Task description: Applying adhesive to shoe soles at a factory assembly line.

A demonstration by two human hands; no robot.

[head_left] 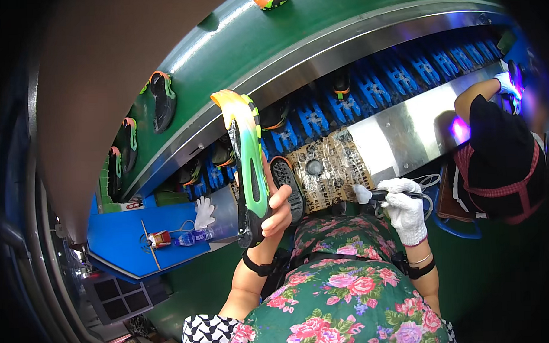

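My bare left hand (pixel 277 212) is closed around the lower part of a shoe sole (pixel 254 172), which is raised upright with its side toward me. Its wall fades from orange at the top to green, with black at the lower end. In my right hand (pixel 405 210), covered by a white knit glove, is a brush (pixel 363 194) with a pale head and dark handle; its tip is over the edge of the tape-covered cardboard (pixel 341 163). A second black sole (pixel 289 192) lies just behind my left hand. A small round dark spot or cup (pixel 314 167) sits on the cardboard.
Beyond runs a rack with blue holders (pixel 374 90), some carrying shoe parts, then a green conveyor belt (pixel 222 58) with several soles. A blue side table (pixel 131 237) holds a white glove (pixel 204 212) and bottle (pixel 193 237). Another person (pixel 497 151) works at right.
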